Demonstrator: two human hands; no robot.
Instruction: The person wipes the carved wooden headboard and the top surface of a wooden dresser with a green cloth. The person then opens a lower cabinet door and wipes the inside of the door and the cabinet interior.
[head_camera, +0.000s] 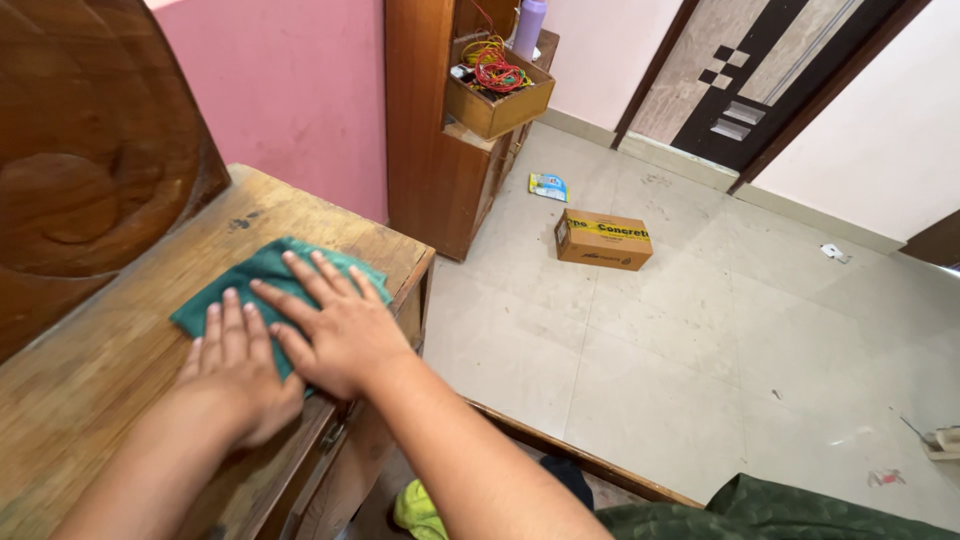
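Head view: we press both flat hands, left hand (235, 365) and right hand (335, 325), fingers spread wide, on a green cloth (250, 280) atop the wooden bench (90, 400), apparently mid-wipe.

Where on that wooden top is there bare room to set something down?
The wooden top is bare between the carved headboard and the green cloth, and at its far corner by the pink wall. The near edge is crowded: the left hand and right hand lie flat on the cloth. The shelf's box of wires is full.
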